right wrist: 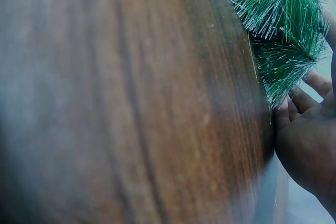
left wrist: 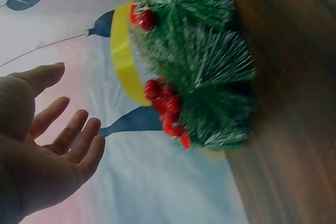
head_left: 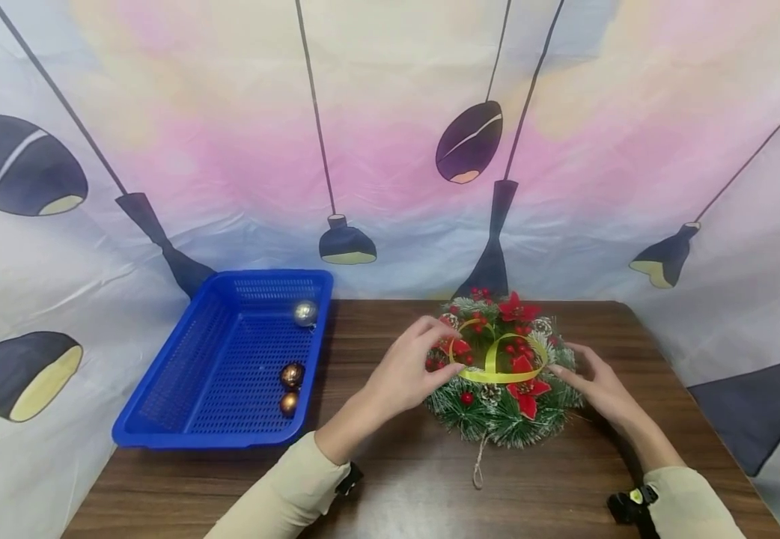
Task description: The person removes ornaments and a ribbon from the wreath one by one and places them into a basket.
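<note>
A green Christmas wreath (head_left: 498, 412), with frosted tips, red poinsettias, berries and pine cones, lies on the table. Loops of yellow ribbon (head_left: 506, 376) stand up from its top. My left hand (head_left: 400, 370) hovers over the wreath's left side, thumb and forefinger spread near the ribbon. In the left wrist view this left hand (left wrist: 58, 145) has loose fingers, apart from the wreath. My right hand (head_left: 602, 385) holds the wreath's right edge, its thumb on top by the ribbon. The right wrist view has its fingers (right wrist: 297, 100) against the outer needles, partly hidden.
To the left stands a blue plastic basket (head_left: 161, 389). It holds a silver ball (head_left: 305, 314), a dark bronze ball (head_left: 292, 376) and a copper ball (head_left: 288, 404). A twine loop (head_left: 479, 468) trails from the wreath onto the wooden table (head_left: 417, 486). Behind hangs a printed cloth (head_left: 390, 112).
</note>
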A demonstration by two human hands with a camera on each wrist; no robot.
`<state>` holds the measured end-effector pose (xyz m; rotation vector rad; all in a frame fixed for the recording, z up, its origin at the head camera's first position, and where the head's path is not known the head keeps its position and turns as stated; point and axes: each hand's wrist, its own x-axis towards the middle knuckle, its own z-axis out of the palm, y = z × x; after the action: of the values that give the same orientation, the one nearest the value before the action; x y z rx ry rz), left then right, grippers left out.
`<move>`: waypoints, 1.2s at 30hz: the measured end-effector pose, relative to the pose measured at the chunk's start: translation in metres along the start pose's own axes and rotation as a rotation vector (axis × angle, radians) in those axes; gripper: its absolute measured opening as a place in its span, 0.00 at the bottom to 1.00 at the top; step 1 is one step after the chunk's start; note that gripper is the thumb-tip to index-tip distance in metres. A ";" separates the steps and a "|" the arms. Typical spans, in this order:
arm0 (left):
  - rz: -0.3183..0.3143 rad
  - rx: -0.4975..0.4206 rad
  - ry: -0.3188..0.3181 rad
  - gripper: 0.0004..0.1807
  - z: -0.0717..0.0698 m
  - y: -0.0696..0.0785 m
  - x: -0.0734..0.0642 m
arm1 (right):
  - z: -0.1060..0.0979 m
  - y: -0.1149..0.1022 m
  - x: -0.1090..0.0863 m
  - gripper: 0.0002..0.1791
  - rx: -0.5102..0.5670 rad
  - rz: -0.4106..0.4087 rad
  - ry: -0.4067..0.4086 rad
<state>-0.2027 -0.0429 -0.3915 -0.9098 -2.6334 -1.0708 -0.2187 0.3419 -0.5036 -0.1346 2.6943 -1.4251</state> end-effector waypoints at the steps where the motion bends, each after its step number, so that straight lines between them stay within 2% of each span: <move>1: 0.001 0.003 -0.001 0.23 0.003 -0.001 0.000 | 0.000 0.000 0.000 0.45 -0.003 -0.002 0.003; 6: 0.020 0.024 -0.008 0.20 0.018 -0.004 0.002 | 0.000 -0.001 0.000 0.45 -0.004 -0.007 0.010; 12: 0.020 0.069 -0.054 0.15 0.031 -0.007 0.000 | 0.000 0.000 -0.001 0.44 0.005 -0.015 0.005; 23: -0.012 0.073 0.018 0.12 0.038 -0.013 -0.003 | 0.000 0.001 0.000 0.44 -0.004 -0.020 0.013; 36: -0.038 0.129 -0.039 0.15 0.045 -0.009 -0.003 | 0.000 0.000 -0.001 0.45 0.019 -0.008 0.002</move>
<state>-0.2023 -0.0187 -0.4305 -0.8654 -2.7253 -0.8873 -0.2178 0.3416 -0.5034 -0.1436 2.6842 -1.4532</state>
